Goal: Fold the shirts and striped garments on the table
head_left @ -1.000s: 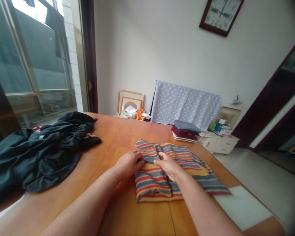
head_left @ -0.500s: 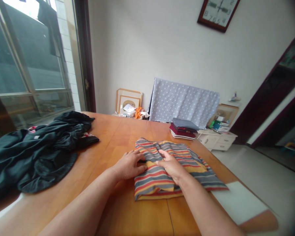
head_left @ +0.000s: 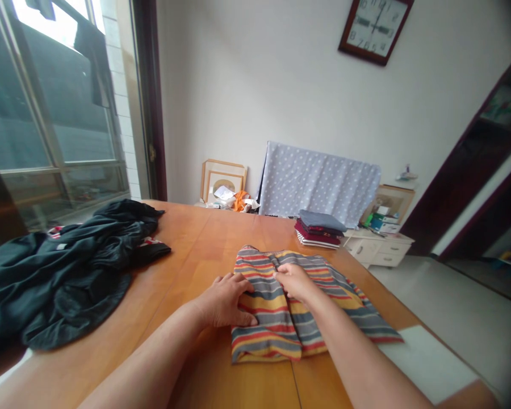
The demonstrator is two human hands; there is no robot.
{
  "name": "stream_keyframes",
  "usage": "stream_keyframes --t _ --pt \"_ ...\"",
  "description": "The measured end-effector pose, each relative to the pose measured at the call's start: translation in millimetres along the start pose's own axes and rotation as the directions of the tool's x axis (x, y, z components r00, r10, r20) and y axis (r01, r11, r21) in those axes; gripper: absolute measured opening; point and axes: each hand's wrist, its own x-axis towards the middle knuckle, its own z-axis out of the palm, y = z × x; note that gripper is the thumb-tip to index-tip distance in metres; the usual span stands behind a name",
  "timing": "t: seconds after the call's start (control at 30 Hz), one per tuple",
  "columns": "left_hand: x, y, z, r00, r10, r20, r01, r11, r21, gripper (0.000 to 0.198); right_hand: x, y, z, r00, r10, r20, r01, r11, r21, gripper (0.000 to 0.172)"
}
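A striped garment (head_left: 259,309) in grey, red, yellow and white lies partly folded on the wooden table, its left part laid over toward the middle. My left hand (head_left: 227,298) rests on its left edge with the fingers spread and the thumb apart. Over the garment's middle, my right hand (head_left: 294,282) pinches the cloth at the fold's edge between thumb and fingers. The right fingertips are partly hidden by the hand itself.
A heap of black clothing (head_left: 80,272) lies on the table's left. At the back right stands a stack of folded clothes (head_left: 319,228). A pale sheet (head_left: 434,360) lies near the right edge of the table (head_left: 204,236). Behind are a dotted cloth (head_left: 319,179) and a white cabinet (head_left: 383,250).
My right hand has closed from spread fingers to a pinch on the garment. The front of the left panel now lies straighter along its edge. My left hand stays at the left edge.
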Motion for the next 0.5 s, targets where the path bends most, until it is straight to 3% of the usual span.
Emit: stream_keyframes --t 0.23,0.4,0.5 --pt "-1 0 -2.1 1.000 -0.003 0.025 0.003 1.000 0.008 0.066 58 -23 12 0.996 -0.010 -0.091 0.006 0.999 -0.039 0.026" --pt "-2 -1 -1.3 1.000 -0.002 0.021 0.001 1.000 0.012 0.066 70 -34 37 0.994 -0.033 -0.103 0.028 0.999 -0.047 0.019" --pt "-1 1 -2.6 1.000 -0.004 0.028 0.004 1.000 0.016 0.067 70 -36 41 0.989 -0.068 -0.129 0.060 0.996 -0.064 0.015"
